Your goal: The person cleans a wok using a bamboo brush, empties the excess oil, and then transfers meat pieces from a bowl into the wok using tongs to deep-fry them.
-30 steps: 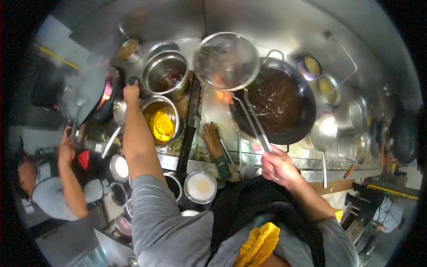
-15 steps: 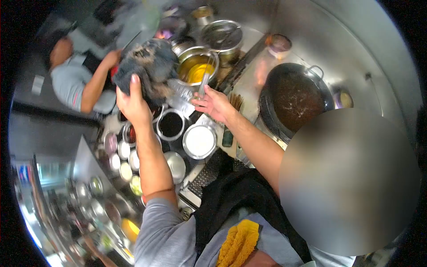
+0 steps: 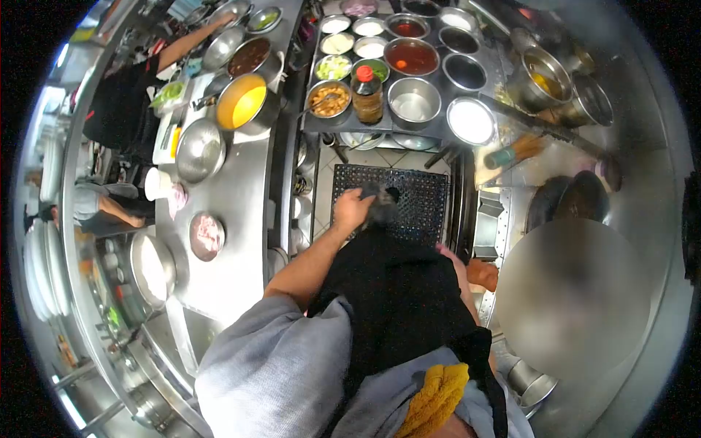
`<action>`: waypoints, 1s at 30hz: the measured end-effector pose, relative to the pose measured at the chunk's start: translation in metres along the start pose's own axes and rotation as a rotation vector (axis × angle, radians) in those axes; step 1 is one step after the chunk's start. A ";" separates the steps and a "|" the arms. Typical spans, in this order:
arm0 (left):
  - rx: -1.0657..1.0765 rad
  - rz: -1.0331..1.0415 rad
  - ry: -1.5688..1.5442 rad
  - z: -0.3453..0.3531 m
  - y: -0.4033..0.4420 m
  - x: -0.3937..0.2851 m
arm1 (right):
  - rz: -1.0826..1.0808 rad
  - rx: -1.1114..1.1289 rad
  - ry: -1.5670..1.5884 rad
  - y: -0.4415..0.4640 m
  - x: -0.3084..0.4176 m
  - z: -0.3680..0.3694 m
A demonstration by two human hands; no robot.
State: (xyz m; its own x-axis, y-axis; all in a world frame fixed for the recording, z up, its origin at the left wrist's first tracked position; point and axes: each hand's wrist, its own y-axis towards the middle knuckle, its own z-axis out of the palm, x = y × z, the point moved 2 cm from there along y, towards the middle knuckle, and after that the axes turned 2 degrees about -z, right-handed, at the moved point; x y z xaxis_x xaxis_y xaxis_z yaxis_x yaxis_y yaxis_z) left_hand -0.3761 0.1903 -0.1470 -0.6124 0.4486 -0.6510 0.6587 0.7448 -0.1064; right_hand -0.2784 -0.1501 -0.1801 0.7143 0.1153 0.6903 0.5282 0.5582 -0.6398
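Observation:
My left hand (image 3: 352, 209) is closed on a dark cloth (image 3: 381, 204), above the black perforated floor mat (image 3: 423, 193) and in front of my black apron. My right hand (image 3: 482, 274) is low at my right side, beside the metal edge of the stove; its fingers are blurred, and I cannot make out whether they hold anything. A yellow towel (image 3: 437, 398) hangs at the front of my clothes. To the right of the mat, a brush with a green handle (image 3: 504, 156) lies on the stove counter.
Ahead is a cart with sauce pans (image 3: 412, 57) and a red-capped bottle (image 3: 366, 98). A steel counter at left (image 3: 244, 182) bears bowls and a yellow-filled pot (image 3: 242, 102). Pots (image 3: 542, 79) and a dark wok (image 3: 582, 197) are at right. A co-worker's arm (image 3: 191, 45) reaches over bowls.
The view has swung left, from the stove to the cart and counter. My left hand has come down toward my body with the cloth. My right hand has moved away from the yellow-filled pot.

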 end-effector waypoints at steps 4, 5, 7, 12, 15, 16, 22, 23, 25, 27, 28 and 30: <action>-0.080 -0.354 0.100 -0.021 -0.001 0.108 | -0.141 0.087 -0.989 -0.046 -0.003 0.009; -0.195 -0.286 0.296 -0.037 0.000 0.120 | -0.167 0.088 -0.898 -0.036 -0.025 -0.003; -0.295 -0.353 0.341 -0.045 0.021 0.187 | -0.181 0.095 -0.812 -0.029 -0.044 -0.012; -0.366 -0.562 0.168 -0.099 0.038 0.184 | 0.027 0.126 -0.311 0.000 -0.096 -0.031; -0.441 -0.221 0.170 -0.105 0.003 0.185 | 0.105 0.226 0.084 0.021 -0.112 -0.045; -0.397 -0.395 -0.343 -0.105 -0.016 0.192 | 0.166 0.280 0.254 0.022 -0.107 -0.041; -0.864 -0.768 -1.459 -0.176 -0.113 0.259 | -0.026 0.401 0.173 0.017 -0.082 -0.009; -0.508 -0.448 -1.658 -0.189 -0.127 0.316 | -0.038 0.304 0.013 0.005 -0.065 0.006; -0.817 -0.776 -1.577 -0.219 -0.111 0.321 | -0.033 0.240 -0.480 -0.005 -0.028 0.053; -0.943 -0.816 -1.427 -0.232 -0.111 0.320 | -0.350 0.252 -0.763 0.033 -0.064 0.033; -0.977 -0.858 -1.339 -0.230 -0.110 0.288 | -0.229 0.160 -0.688 0.031 -0.052 0.043; -0.880 -0.863 -1.222 -0.224 -0.126 0.291 | -0.129 0.060 -0.584 0.026 -0.027 0.064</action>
State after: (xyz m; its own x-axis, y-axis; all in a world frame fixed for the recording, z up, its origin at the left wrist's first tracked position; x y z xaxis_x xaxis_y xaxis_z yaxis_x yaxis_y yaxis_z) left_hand -0.7351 0.3376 -0.1541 0.3000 -0.4833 -0.8225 -0.3238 0.7594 -0.5643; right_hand -0.3132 -0.0863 -0.1933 0.2668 0.4661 0.8435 0.5551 0.6412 -0.5299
